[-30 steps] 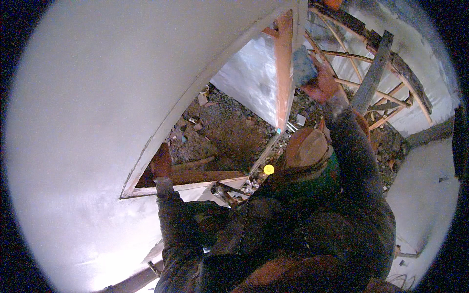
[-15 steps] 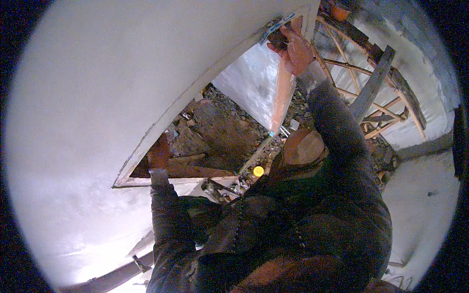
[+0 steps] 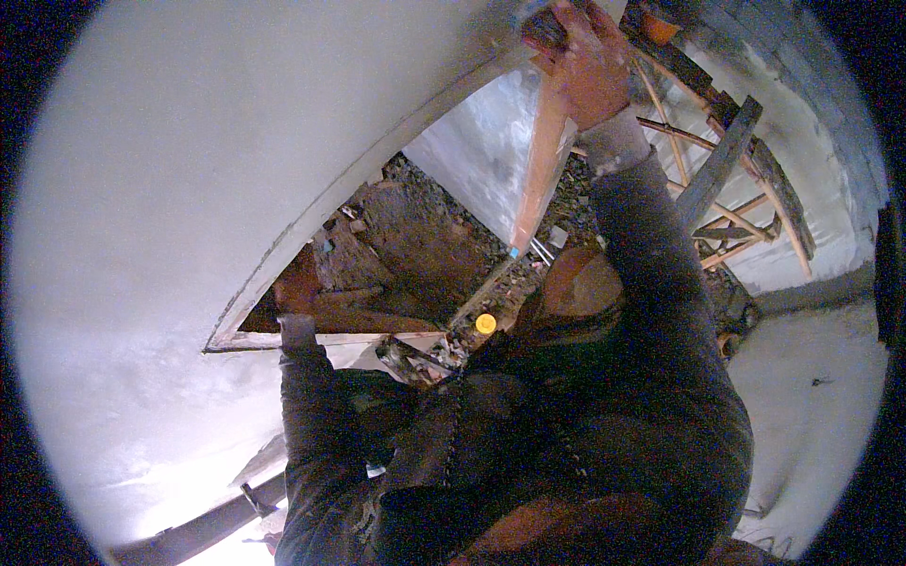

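Note:
My right hand (image 3: 590, 71) is raised high and closed around the handle of a plastering tool (image 3: 540, 24), pressing it against the top edge of an opening in the white plastered wall (image 3: 217, 160). Just below that hand, an orange wooden strip (image 3: 540, 170) runs down the grey side face of the opening (image 3: 477, 156). My left hand (image 3: 296, 285) rests at the opening's lower left corner, on the ledge (image 3: 321, 338). It is in shadow, so its fingers are hard to read. Both arms are in dark sleeves.
Through the opening lies rubble and brown earth (image 3: 415, 245). A small yellow round object (image 3: 485, 324) sits near the ledge. Wooden scaffold poles and a plank (image 3: 719, 162) stand at the right before a pale wall. A dark pipe (image 3: 203, 528) crosses the lower left.
My right hand has risen with the tool along the orange strip to the top of the opening. My left hand stays at the lower corner.

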A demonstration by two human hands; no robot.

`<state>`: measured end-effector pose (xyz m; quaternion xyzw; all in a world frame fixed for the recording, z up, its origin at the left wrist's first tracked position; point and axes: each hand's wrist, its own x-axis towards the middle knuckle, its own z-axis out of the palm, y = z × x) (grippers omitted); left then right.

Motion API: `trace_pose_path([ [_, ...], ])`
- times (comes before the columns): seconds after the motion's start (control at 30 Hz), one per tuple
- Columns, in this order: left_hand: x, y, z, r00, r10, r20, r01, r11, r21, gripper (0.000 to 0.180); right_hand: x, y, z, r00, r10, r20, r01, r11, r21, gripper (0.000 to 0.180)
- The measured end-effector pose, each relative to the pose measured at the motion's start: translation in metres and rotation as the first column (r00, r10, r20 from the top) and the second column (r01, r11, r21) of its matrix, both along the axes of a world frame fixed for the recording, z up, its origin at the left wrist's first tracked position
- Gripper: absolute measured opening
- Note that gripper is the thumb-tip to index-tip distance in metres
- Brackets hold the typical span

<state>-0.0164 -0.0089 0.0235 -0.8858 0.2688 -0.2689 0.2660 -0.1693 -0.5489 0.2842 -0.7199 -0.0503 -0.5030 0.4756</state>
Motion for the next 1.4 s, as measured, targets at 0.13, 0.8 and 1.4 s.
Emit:
trace_pose_path([
  [0.13, 0.014, -0.016, -0.006, 0.990, -0.009, -0.137, 0.008, 1.000, -0.002, 0.064, 0.032, -0.091, -0.081, 0.986, 0.167, -0.024, -0.115, 0.770, 0.628, 0.033],
  [0.8, 0.006, 0.001, 0.005, 0.983, -0.028, -0.183, 0.007, 0.993, -0.117, 0.046, 0.089, -0.157, -0.090, 0.639, -0.717, 0.278, 0.706, 0.690, 0.159, 0.048],
  [1.4, 0.008, 0.010, -0.013, 0.942, 0.287, -0.176, -0.263, 0.953, 0.150, 0.052, 0.056, -0.177, -0.096, 0.751, -0.660, 0.022, 0.660, 0.749, -0.060, 0.044],
])
